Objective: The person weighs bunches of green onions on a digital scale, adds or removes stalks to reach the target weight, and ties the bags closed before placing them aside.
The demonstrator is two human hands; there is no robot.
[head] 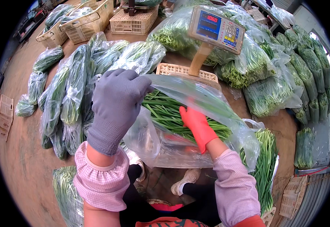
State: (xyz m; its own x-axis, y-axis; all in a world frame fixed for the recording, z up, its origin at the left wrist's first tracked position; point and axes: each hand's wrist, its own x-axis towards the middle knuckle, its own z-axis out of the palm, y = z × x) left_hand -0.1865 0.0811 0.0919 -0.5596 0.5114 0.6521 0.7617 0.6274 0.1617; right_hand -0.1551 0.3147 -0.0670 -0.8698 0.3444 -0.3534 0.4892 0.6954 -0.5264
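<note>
My left hand (pixel 118 109), in a grey knit glove, grips the upper left edge of a clear plastic bag (pixel 148 139) and lifts it. Long green leaves, apparently garlic chives (pixel 167 112), lie at the bag's opening in front of me. My right hand (pixel 196 124), in a red rubber glove, reaches under the raised plastic and rests on the leaves, fingers partly hidden. Behind the bag stands a digital scale with its display (pixel 216 29) on a post; the bag covers most of its platform. At my right lies a loose pile of the same leaves (pixel 265 167).
Bagged vegetables (pixel 75 85) lie in a heap on the floor at left. Large bags of greens (pixel 245 63) stand behind the scale, with stacked bundles (pixel 309 68) at far right. Plastic crates (pixel 88 24) stand at the back left; another bundle (pixel 67 193) lies near my left forearm.
</note>
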